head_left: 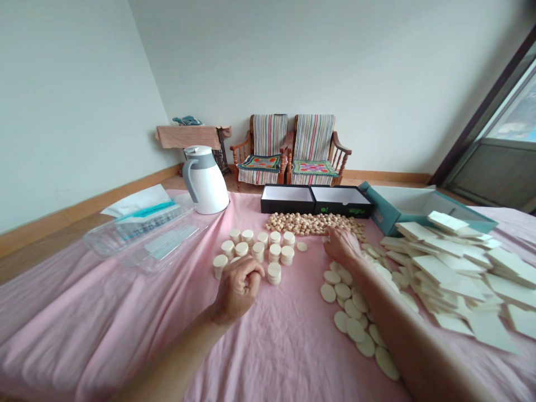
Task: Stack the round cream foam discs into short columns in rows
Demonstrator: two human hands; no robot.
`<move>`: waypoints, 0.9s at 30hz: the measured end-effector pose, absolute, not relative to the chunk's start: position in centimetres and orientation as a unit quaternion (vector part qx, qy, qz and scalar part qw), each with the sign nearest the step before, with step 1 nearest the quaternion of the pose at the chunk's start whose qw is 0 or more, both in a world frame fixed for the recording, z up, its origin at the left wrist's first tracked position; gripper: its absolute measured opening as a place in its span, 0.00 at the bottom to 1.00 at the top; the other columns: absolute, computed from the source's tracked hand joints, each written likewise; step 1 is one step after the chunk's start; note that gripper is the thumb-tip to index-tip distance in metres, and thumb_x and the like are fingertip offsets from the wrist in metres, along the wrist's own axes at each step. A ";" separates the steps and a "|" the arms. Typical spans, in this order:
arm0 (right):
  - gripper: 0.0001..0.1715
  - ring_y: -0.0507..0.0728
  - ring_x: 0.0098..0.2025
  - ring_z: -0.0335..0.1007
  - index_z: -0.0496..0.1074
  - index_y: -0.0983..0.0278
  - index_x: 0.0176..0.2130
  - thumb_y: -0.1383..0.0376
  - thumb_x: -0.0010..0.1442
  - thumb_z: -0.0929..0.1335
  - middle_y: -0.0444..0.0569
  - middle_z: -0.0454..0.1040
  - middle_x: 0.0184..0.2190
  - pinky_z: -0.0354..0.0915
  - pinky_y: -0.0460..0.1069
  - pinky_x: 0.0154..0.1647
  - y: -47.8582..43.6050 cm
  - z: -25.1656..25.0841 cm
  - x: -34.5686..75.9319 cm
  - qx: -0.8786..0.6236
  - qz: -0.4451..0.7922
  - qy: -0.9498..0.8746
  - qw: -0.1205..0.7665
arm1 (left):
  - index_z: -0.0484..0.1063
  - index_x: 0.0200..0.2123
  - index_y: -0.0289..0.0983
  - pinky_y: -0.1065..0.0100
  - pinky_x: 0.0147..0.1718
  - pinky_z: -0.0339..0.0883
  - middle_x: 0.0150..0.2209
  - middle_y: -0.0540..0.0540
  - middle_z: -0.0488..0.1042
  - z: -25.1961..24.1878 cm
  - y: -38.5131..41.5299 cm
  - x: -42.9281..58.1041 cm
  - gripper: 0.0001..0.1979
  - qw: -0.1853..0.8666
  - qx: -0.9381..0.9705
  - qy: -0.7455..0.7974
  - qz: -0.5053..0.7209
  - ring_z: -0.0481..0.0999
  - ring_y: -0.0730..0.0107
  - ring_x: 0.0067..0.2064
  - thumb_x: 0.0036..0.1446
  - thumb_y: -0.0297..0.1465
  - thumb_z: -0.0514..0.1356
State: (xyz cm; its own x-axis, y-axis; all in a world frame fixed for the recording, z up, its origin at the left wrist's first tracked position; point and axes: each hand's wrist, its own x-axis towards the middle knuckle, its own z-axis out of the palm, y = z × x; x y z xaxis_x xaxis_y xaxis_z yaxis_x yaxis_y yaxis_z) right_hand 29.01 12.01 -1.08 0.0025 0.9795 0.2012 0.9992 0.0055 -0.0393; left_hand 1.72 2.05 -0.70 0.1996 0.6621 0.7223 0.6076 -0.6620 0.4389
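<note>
My left hand (239,283) is closed, fingers curled, just in front of several short stacks of pale round wooden discs (258,252). Whatever it may hold is hidden. Beside its knuckles, one stack (274,273) stands apart from the others. My right hand (343,245) reaches down to the cloth with its fingers pinched at a pale disc, only an edge of which shows. Under and beside the right forearm spread many loose discs (355,329). A single disc (302,246) lies flat between the stacks and my right hand.
Small wooden beads (307,224) lie heaped before two black box trays (288,199). On the right, pale square pieces (448,273) pile against a teal box (381,215). A white jug (211,187) and clear plastic packaging (146,229) stand left on the pink cloth (268,346).
</note>
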 end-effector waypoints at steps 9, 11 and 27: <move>0.14 0.58 0.41 0.69 0.73 0.60 0.35 0.67 0.53 0.61 0.50 0.76 0.36 0.56 0.49 0.38 12.2 -0.8 29.4 -0.709 -0.013 -0.692 0.134 | 0.65 0.22 0.36 0.71 0.27 0.58 0.21 0.51 0.66 -0.3 1.9 1.9 0.12 0.026 0.773 0.405 0.488 0.66 0.74 0.25 0.51 0.19 0.49; 0.14 0.59 0.43 0.68 0.73 0.60 0.37 0.64 0.52 0.62 0.50 0.76 0.38 0.56 0.50 0.40 12.1 -0.9 29.4 -0.697 0.002 -0.707 0.120 | 0.65 0.21 0.36 0.71 0.27 0.58 0.21 0.51 0.66 -0.3 1.9 1.9 0.12 0.026 0.774 0.406 0.485 0.66 0.74 0.25 0.51 0.19 0.49; 0.13 0.55 0.40 0.67 0.72 0.64 0.38 0.69 0.52 0.63 0.51 0.73 0.38 0.58 0.47 0.42 11.1 -1.2 27.0 -0.581 0.029 -0.793 0.181 | 0.66 0.21 0.36 0.71 0.26 0.59 0.20 0.51 0.67 -0.4 1.9 1.9 0.11 0.026 0.774 0.412 0.479 0.66 0.74 0.24 0.50 0.19 0.49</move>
State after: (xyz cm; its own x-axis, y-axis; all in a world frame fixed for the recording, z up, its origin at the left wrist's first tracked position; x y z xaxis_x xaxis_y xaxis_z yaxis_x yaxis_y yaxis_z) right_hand 27.00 11.06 -1.20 -0.2597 0.9319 0.2532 0.9109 0.3235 -0.2563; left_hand 1.86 1.89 -0.43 0.2010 0.6638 0.7204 0.6135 -0.6586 0.4357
